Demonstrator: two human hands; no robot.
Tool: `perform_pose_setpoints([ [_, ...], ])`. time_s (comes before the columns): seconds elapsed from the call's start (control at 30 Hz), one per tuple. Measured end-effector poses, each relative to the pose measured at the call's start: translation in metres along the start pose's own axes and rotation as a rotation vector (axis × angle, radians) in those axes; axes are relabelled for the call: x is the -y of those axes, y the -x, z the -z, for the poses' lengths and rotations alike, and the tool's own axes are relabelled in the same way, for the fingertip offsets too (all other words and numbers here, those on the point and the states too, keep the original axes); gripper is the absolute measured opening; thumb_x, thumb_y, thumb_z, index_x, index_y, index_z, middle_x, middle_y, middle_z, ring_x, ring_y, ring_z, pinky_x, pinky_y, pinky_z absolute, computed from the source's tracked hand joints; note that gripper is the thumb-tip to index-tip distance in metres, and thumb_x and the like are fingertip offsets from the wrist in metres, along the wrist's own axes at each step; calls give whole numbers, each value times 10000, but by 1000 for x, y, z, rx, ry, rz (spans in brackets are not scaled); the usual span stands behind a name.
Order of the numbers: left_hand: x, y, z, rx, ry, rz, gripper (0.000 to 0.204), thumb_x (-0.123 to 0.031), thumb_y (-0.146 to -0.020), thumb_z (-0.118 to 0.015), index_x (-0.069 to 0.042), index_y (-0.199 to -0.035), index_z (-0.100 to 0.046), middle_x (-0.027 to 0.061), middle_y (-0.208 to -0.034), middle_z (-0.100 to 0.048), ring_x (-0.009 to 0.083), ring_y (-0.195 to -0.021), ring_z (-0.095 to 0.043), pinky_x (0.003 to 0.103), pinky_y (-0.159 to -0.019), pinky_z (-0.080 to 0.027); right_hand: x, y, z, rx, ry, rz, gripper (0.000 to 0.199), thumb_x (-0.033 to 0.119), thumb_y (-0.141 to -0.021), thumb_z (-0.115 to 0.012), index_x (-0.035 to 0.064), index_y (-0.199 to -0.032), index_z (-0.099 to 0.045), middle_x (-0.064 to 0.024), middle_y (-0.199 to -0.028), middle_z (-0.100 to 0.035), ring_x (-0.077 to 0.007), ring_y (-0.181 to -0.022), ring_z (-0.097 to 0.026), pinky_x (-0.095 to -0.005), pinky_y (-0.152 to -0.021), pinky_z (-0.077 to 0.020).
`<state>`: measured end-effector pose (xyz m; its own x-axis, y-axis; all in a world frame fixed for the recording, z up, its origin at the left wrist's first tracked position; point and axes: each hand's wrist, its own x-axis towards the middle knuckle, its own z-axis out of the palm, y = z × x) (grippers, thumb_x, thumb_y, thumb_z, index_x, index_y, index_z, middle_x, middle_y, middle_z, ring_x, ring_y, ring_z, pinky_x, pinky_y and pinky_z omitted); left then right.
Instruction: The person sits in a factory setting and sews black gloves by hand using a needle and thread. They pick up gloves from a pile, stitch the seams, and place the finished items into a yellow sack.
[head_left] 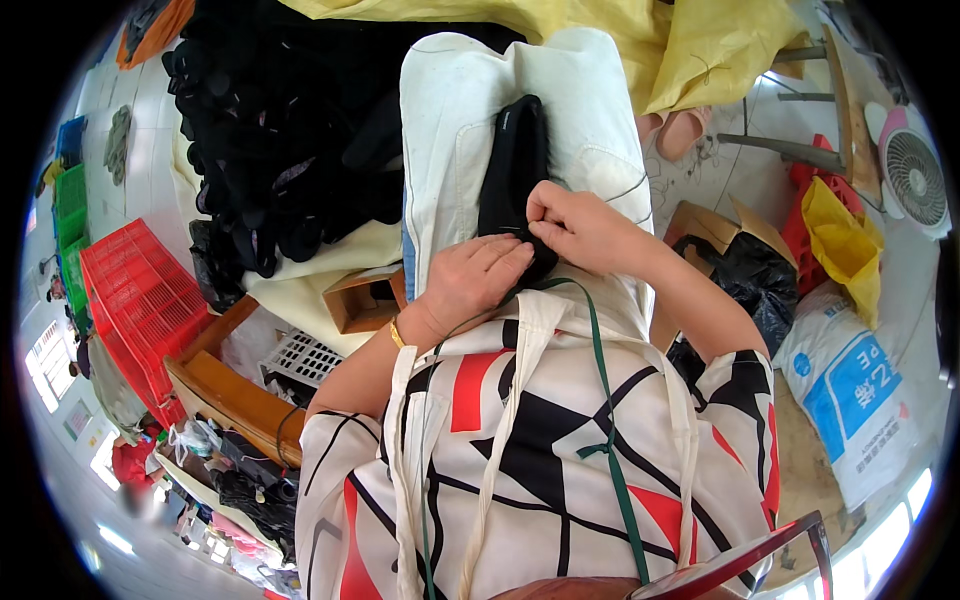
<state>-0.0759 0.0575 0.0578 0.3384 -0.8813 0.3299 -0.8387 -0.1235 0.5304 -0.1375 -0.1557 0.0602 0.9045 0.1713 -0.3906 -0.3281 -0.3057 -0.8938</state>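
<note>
Across the white cloth (440, 100) over my lap lies a long black shoe-shaped cloth piece (515, 165), with a small light mark near its far end. My left hand (480, 272) holds the near end of this piece, its fingers lying close together on the fabric. Just right of those fingers, my right hand (575, 228) is closed in a pinch at the edge of the piece. Whatever sits between its fingertips is too small to make out. A short pale mark shows on the black fabric between the two hands.
A large heap of black cloth pieces (285, 130) lies at the far left. Left of me are a red plastic crate (140, 300) and an open wooden drawer (235, 385). To the right stand a cardboard box (705, 225), a white-and-blue sack (850, 390) and a fan (912, 170).
</note>
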Motion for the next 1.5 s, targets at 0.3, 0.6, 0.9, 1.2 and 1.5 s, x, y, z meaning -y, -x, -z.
perform_pose_setpoints([
  [0.3,1,0,-4,-43,-27,-30,258,-90,-738,-769,-61,-978,-678,74,-901,-703,234,-830,-714,325,-670,-582,-6,-2,1,26,-161,-39,116,87,-936,-589,35,-977,-493,18,-636,-484,-63,-597,-414,-245,-558,-368],
  [0.6,0,2,-3,-39,-33,-33,242,-97,-755,-761,-61,-978,-675,71,-906,-702,234,-833,-711,320,-653,-575,-10,3,12,109,-153,-58,86,94,-935,-602,10,-942,-582,33,-697,-545,-42,-648,-462,-232,-595,-403],
  [0.9,2,5,-7,-52,-51,-51,259,-106,-759,-663,-54,-1012,-682,66,-936,-694,227,-874,-706,303,-673,-569,-17,8,23,184,-175,-14,220,143,-931,-557,27,-1080,-669,-28,-882,-673,-92,-807,-577,-255,-771,-485],
  [1.2,4,2,-6,-92,26,-48,252,-75,-749,-764,-51,-978,-662,70,-883,-700,235,-809,-711,322,-648,-582,-27,2,11,164,-226,8,155,94,-959,-559,11,-1071,-626,11,-876,-626,-49,-816,-526,-225,-740,-444],
  [1.5,-2,2,-3,-34,-21,-36,225,-69,-754,-751,-42,-964,-677,82,-910,-695,237,-826,-705,323,-656,-577,10,-14,-4,33,-11,-15,137,116,-910,-601,40,-994,-523,-64,-726,-580,-155,-646,-528,-308,-607,-435],
])
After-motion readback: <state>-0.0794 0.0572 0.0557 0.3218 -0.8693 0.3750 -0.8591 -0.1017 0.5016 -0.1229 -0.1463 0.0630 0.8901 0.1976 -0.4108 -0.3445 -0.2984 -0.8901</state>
